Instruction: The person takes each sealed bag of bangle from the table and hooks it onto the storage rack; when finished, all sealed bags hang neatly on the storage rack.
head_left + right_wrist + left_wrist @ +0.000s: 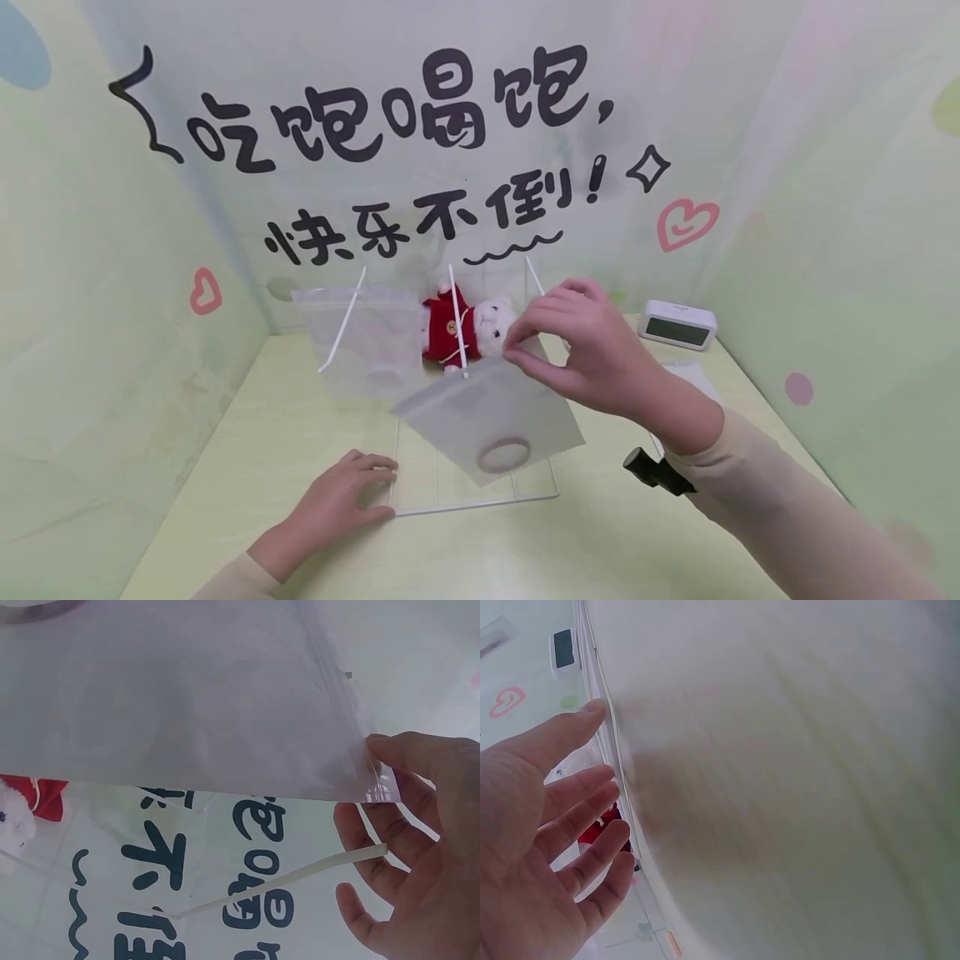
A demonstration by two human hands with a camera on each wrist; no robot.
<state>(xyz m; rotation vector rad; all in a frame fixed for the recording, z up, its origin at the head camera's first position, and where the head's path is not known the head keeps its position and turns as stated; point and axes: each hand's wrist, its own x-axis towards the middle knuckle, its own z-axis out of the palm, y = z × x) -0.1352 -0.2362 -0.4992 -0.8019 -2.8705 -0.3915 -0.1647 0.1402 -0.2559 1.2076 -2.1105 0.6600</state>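
Note:
My right hand pinches the upper corner of a translucent zip bag between thumb and forefinger. The bag hangs tilted, its top edge right at the tip of the middle prong of a white wire rack. Low in this bag shows a ring-shaped thing. A second translucent bag hangs at the rack's left prong. My left hand lies at the left side of the rack's base, fingers loosely extended, fingertips against the wire in the left wrist view.
Behind the prongs is a white plush bear in a red top, lying sideways. A white digital clock stands at the back right. Another bag lies on the table, partly hidden by my right forearm. Printed fabric walls enclose the table.

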